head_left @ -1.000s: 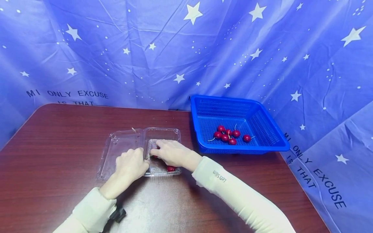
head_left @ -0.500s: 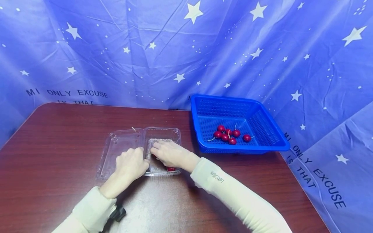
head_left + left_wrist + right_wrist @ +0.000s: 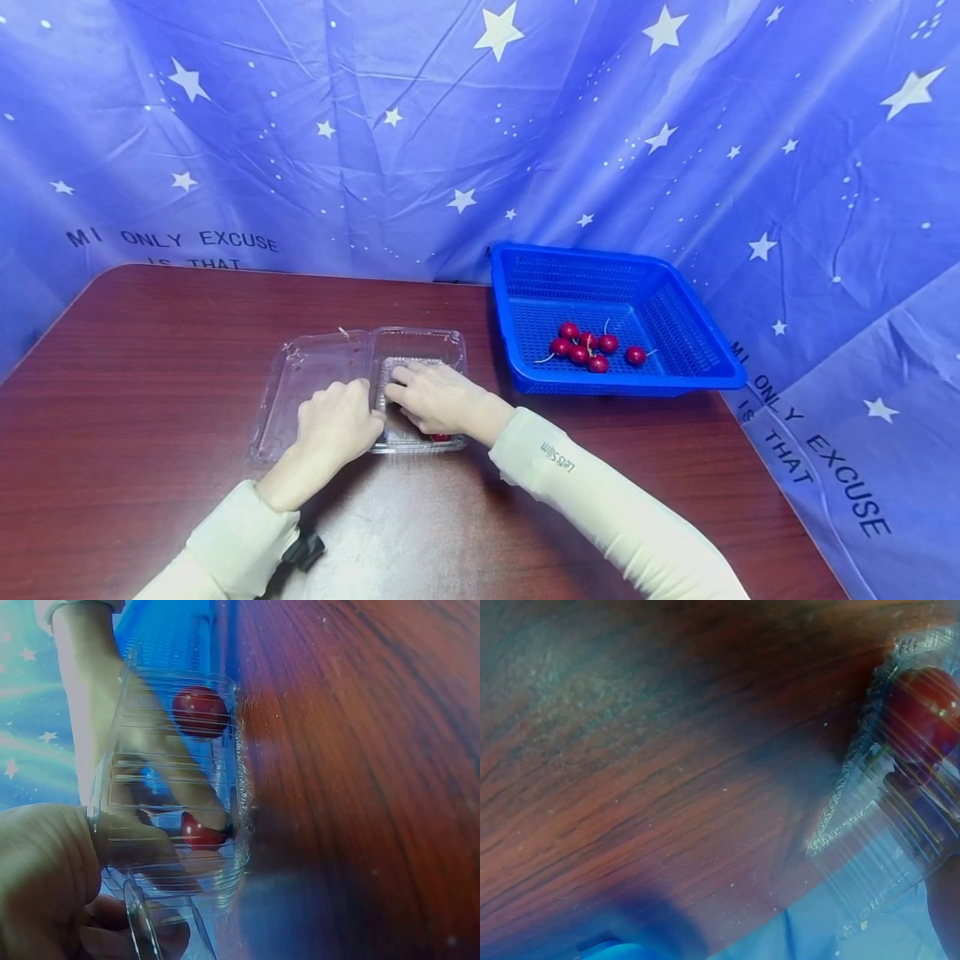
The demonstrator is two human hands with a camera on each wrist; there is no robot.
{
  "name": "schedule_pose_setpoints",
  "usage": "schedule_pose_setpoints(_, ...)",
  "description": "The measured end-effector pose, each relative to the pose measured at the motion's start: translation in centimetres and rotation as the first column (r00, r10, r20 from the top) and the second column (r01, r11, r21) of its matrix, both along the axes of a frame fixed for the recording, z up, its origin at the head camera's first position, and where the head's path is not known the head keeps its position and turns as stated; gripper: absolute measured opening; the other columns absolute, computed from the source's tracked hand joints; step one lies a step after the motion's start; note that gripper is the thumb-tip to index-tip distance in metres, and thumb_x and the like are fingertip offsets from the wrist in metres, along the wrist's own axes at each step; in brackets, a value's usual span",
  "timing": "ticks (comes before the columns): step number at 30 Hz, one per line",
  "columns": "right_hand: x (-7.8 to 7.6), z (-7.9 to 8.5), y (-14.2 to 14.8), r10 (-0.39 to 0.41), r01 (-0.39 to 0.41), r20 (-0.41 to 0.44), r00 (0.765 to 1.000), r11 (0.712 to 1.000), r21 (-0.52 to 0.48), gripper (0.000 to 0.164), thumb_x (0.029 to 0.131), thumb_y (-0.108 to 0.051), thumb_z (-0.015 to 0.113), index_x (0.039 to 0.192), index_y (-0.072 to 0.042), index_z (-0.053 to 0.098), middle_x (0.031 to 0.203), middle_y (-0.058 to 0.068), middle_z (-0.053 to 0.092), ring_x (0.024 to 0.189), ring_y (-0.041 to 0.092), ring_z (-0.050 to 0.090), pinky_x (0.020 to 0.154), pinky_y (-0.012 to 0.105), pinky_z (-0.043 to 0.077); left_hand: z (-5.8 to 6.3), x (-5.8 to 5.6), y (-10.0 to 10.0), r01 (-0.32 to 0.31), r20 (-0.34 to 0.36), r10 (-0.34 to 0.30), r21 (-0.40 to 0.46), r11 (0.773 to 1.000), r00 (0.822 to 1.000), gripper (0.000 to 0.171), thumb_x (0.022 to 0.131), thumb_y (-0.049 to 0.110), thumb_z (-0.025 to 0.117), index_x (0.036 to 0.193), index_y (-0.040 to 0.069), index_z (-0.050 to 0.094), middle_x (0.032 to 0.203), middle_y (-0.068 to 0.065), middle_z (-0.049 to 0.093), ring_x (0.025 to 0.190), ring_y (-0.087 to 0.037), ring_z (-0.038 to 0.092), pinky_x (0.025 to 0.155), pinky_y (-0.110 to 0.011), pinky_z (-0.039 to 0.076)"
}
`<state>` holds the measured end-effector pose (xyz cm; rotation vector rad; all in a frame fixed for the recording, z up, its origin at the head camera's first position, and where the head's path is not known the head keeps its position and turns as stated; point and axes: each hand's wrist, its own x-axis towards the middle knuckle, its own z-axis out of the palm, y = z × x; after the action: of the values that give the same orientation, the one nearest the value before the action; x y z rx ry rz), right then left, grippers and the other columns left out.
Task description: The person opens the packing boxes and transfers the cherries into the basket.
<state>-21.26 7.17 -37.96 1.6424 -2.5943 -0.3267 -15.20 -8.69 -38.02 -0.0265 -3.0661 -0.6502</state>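
Observation:
A clear plastic clamshell box (image 3: 417,333) lies open on the table, its lid (image 3: 318,362) folded out to the left. My left hand (image 3: 337,423) grips the near edge by the hinge, fingers curled under in the left wrist view. Down inside the box, my right hand (image 3: 435,398) has its fingertips around a cherry (image 3: 201,835), seen through the ridged wall in the left wrist view; the hand hides it from the head view. Another cherry (image 3: 440,437) sits in the box's near right corner, partly covered by the right hand.
To the right at the back stands a blue perforated basket (image 3: 618,383) with several stemmed cherries (image 3: 578,355) inside. The brown wooden table (image 3: 187,325) backs onto a blue starry curtain (image 3: 405,167). A black object (image 3: 303,552) shows beside the left cuff.
My right hand has shifted slightly and turned over the box, now hiding the cherry that showed at its fingertips and more of the corner cherry. The left hand stays on the box edge.

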Motion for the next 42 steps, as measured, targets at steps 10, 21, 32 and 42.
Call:
schedule_pose_setpoints(10, 0.0, 0.1, 0.1, 0.012, -0.014, -0.073, 0.997, 1.0, -0.017, 0.019, 0.087, -0.026, 0.064, 0.103, -0.016, 0.063, 0.101, 0.002, 0.063, 0.091, 0.019, 0.062, 0.079, 0.033, 0.053, 0.1, 0.0, 0.0, 0.002, 0.007, -0.002, 0.003, 1.0, 1.0, 0.018, 0.072, 0.017, 0.06, 0.077, 0.001, 0.062, 0.078, -0.026, 0.069, 0.07, -0.046, 0.064, 0.055, -0.058, 0.049)
schedule_pose_setpoints(21, -0.2, 0.9, 0.2, 0.013, -0.013, -0.089, 0.996, 1.0, 0.002, 0.019, 0.088, -0.026, 0.064, 0.103, -0.015, 0.066, 0.103, 0.002, 0.064, 0.091, 0.02, 0.06, 0.079, 0.033, 0.052, 0.2, 0.1, 0.0, 0.0, 0.007, 0.0, 0.001, 1.0, 1.0, 0.016, 0.071, 0.017, 0.061, 0.073, 0.002, 0.06, 0.075, -0.024, 0.068, 0.068, -0.044, 0.064, 0.053, -0.057, 0.049)
schedule_pose_setpoints(32, -0.9, 2.4, 0.4, -0.012, 0.011, -0.07, 0.997, 1.0, -0.018, 0.02, 0.088, -0.025, 0.063, 0.104, -0.013, 0.065, 0.098, 0.004, 0.063, 0.089, 0.022, 0.061, 0.077, 0.035, 0.055, -0.1, 0.0, -0.1, 0.004, 0.005, -0.004, 0.006, 1.0, 1.0, 0.014, 0.07, 0.017, 0.061, 0.071, 0.003, 0.059, 0.072, -0.022, 0.067, 0.066, -0.043, 0.063, 0.052, -0.055, 0.048)
schedule_pose_setpoints(42, -1.7, 3.7, 1.1, -0.016, 0.012, -0.061, 0.998, 0.998, -0.054, 0.022, 0.088, -0.022, 0.065, 0.108, -0.015, 0.068, 0.094, 0.005, 0.064, 0.086, 0.022, 0.061, 0.07, 0.036, 0.056, 0.0, 0.0, -0.1, 0.001, 0.004, -0.001, 0.004, 1.0, 1.0, 0.014, 0.07, 0.017, 0.061, 0.071, 0.003, 0.059, 0.072, -0.022, 0.067, 0.066, -0.043, 0.063, 0.052, -0.055, 0.048)
